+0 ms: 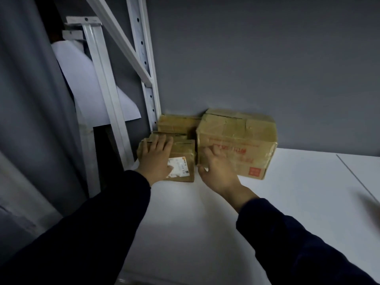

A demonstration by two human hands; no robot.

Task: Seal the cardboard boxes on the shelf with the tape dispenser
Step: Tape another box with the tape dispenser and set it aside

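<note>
Three cardboard boxes stand in the back left corner of a white shelf (287, 192). The small front box (184, 155) carries a white label, and my left hand (156, 159) rests flat on its top with fingers spread. A second small box (176, 124) sits behind it against the wall. The large taped box (242, 136) with red print stands to the right; my right hand (216, 169) is at its front left corner, fingers straight and touching the face. No tape dispenser is in view.
A white metal shelf upright (144, 58) with holes and a slanted brace rise at the left. A grey wall (267, 58) closes the back. A seam (355, 175) runs across the shelf surface at the right.
</note>
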